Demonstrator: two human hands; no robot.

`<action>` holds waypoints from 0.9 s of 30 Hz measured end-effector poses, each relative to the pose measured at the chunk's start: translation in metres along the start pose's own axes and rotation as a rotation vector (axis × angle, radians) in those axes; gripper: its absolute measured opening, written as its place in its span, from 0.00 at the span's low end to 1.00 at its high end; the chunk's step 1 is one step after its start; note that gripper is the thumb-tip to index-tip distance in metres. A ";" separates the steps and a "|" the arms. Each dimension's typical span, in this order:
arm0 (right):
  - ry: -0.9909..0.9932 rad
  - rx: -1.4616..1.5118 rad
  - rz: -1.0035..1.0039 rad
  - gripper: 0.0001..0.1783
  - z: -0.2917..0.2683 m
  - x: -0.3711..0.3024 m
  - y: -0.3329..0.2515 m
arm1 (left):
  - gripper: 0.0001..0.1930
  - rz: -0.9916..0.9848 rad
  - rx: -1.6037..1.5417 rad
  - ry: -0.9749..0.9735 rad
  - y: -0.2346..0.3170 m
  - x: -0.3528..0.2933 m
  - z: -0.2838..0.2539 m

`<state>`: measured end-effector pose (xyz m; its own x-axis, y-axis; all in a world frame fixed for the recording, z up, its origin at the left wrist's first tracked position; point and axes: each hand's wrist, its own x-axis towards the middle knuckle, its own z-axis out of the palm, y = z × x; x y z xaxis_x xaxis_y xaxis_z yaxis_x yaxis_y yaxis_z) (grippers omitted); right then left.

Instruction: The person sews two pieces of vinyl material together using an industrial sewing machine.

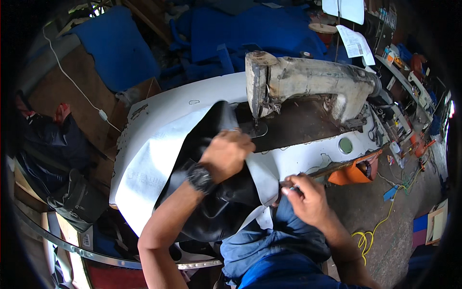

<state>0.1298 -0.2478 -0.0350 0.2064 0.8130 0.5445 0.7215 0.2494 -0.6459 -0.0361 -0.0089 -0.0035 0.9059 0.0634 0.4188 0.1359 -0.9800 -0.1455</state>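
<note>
A large sheet of black leather-like material [231, 207], with a pale backing [149, 168] turned up at its left, drapes over the white sewing table and down onto my lap. My left hand [227, 153], a dark watch on its wrist, is closed on the black sheet just in front of the needle area. The worn sewing machine [308, 79] stands beyond it, its needle end [256, 118] a little past my knuckles. At the table's front edge, my right hand [308, 200] is closed round a small dark object [287, 184], mostly hidden by the fingers.
A round green disc [345, 145] is set in the white tabletop [308, 159]. An orange pouch [353, 172] hangs under its front edge. Yellow cable [368, 236] lies on the floor at right. Dark bags [72, 197] stand at left, and blue material [250, 31] lies behind the table.
</note>
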 end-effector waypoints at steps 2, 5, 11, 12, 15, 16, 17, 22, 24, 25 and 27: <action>0.006 0.005 0.044 0.12 -0.012 0.006 0.006 | 0.11 -0.170 -0.050 0.234 0.002 -0.028 -0.020; 0.023 -0.027 -0.031 0.15 -0.006 0.021 0.018 | 0.15 -0.516 -0.150 0.467 0.018 -0.098 -0.020; -0.222 -0.165 -0.201 0.16 0.053 0.068 0.008 | 0.14 -0.932 -0.639 1.121 0.040 -0.188 0.035; -0.227 -0.152 -0.202 0.16 0.062 0.073 0.004 | 0.14 -0.974 -0.646 1.156 0.042 -0.181 0.034; -0.358 -0.244 -0.223 0.13 0.086 0.085 -0.010 | 0.16 -1.014 -0.660 1.182 0.045 -0.184 0.037; -0.413 -0.272 -0.244 0.12 0.092 0.088 -0.016 | 0.17 -0.966 -0.678 1.184 0.046 -0.183 0.035; -0.468 -0.302 -0.265 0.11 0.098 0.091 -0.020 | 0.18 -0.918 -0.698 1.185 0.046 -0.183 0.033; -0.593 -0.405 -0.325 0.10 0.114 0.104 -0.034 | 0.20 -0.889 -0.651 1.109 0.046 -0.189 0.029; -0.614 -0.410 -0.347 0.11 0.119 0.109 -0.036 | 0.23 -0.937 -0.633 1.114 0.046 -0.189 0.030; -0.632 -0.413 -0.373 0.11 0.121 0.112 -0.037 | 0.23 -0.939 -0.633 1.116 0.046 -0.190 0.030; -0.660 -0.408 -0.381 0.11 0.125 0.114 -0.041 | 0.24 -0.916 -0.602 1.104 0.047 -0.192 0.029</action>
<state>0.0414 -0.0996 -0.0136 -0.4329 0.8831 0.1812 0.8704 0.4618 -0.1711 -0.1923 -0.0615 -0.1171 -0.1637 0.7607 0.6281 0.0378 -0.6314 0.7745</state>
